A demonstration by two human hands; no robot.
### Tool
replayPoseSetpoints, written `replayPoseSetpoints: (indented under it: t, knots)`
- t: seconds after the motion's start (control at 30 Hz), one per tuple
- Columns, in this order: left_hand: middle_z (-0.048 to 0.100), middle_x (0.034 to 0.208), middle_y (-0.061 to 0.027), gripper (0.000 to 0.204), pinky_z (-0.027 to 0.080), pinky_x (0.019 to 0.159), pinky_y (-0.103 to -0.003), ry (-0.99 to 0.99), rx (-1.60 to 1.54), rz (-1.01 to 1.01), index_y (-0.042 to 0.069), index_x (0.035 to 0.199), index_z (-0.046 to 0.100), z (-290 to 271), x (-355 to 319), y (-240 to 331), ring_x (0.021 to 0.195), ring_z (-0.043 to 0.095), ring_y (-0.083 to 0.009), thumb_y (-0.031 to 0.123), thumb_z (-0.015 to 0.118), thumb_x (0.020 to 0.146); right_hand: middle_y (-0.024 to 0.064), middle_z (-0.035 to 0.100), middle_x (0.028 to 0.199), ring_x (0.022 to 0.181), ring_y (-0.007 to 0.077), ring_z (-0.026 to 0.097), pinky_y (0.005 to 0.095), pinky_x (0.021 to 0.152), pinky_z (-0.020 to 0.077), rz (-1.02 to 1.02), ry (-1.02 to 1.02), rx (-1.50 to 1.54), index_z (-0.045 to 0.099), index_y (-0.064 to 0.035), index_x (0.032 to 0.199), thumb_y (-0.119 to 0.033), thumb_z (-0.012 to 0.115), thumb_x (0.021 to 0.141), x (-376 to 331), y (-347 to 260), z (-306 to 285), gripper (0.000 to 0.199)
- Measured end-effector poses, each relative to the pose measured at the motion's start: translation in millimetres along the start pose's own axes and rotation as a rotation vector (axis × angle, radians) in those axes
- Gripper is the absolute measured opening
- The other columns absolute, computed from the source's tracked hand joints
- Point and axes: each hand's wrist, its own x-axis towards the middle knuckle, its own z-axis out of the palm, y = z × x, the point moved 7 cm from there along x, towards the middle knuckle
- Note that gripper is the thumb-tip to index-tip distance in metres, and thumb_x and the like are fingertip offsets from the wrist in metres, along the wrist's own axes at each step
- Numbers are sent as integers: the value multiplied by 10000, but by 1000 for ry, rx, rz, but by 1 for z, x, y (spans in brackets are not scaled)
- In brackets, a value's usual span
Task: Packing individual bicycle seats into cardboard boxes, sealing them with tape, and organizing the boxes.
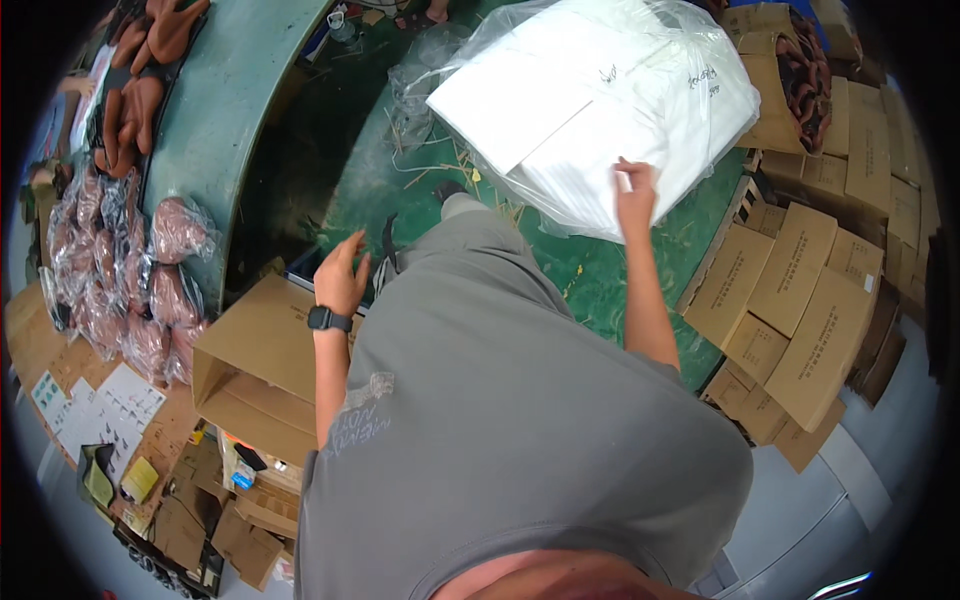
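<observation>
My left hand [342,277], with a dark watch on its wrist, hangs beside my leg near an open cardboard box [262,335]. Its fingers are stretched out and hold nothing that I can see. My right hand [636,200] is over the near edge of a large clear plastic bag [572,222] full of flat white sheets [560,90]. Thumb and forefinger are apart there, with white showing between them. Whether this hand touches the bag cannot be made out.
Stacked cardboard boxes [800,265] line the right side. On the left, a green table [215,120] bears brown moulded pieces [130,120], and bagged pieces [120,270] lie nearby. Printed papers [110,410] rest on a wooden board. Straw-like scraps litter the green floor [560,262].
</observation>
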Motion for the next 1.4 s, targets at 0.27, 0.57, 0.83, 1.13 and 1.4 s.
replayPoseSetpoints:
  t: [0.27, 0.57, 0.83, 1.13, 1.4]
  knots:
    - [794, 1143, -101, 390, 614, 865, -427, -50, -34, 34, 127, 1372, 701, -8, -19, -4, 1038, 771, -320, 119, 769, 988, 212, 725, 1399, 1308, 402, 665, 495, 1122, 523, 34, -246, -400, 881, -58, 1125, -315, 946, 855, -2, 6, 31, 378]
    - [791, 1159, -117, 399, 608, 882, -449, 60, -79, -96, 127, 1392, 705, -57, -99, -93, 1048, 759, -342, 132, 758, 997, 153, 713, 1443, 1322, 306, 671, 409, 1118, 522, 214, -492, -244, 871, -29, 1179, -245, 842, 975, 8, 52, 33, 298]
    - [822, 1204, -128, 414, 634, 942, -403, 351, -540, -329, 77, 1394, 740, -132, -211, -168, 1089, 803, -283, 162, 783, 991, 50, 756, 1143, 931, 193, 680, 351, 811, 557, 507, -63, 283, 753, -16, 1300, -186, 679, 1042, 41, -107, 162, 318]
    - [688, 1379, -75, 626, 533, 1111, -405, 1375, -1396, -351, 22, 1478, 630, -230, -401, -189, 1270, 666, -207, -59, 596, 858, 213, 545, 1680, 1650, 396, 375, 550, 1371, 217, -743, -1847, 697, 644, -10, 1494, -286, 525, 1181, -461, -733, 474, 434]
    - [698, 1433, -256, 506, 617, 1099, -519, 2399, -1758, -1098, -106, 1475, 606, 187, -729, -235, 1288, 713, -407, -29, 616, 974, 172, 351, 1802, 1677, 390, 281, 664, 1351, 184, -2104, -1844, -102, 494, -216, 1690, -575, 797, 938, -661, -615, 711, 887]
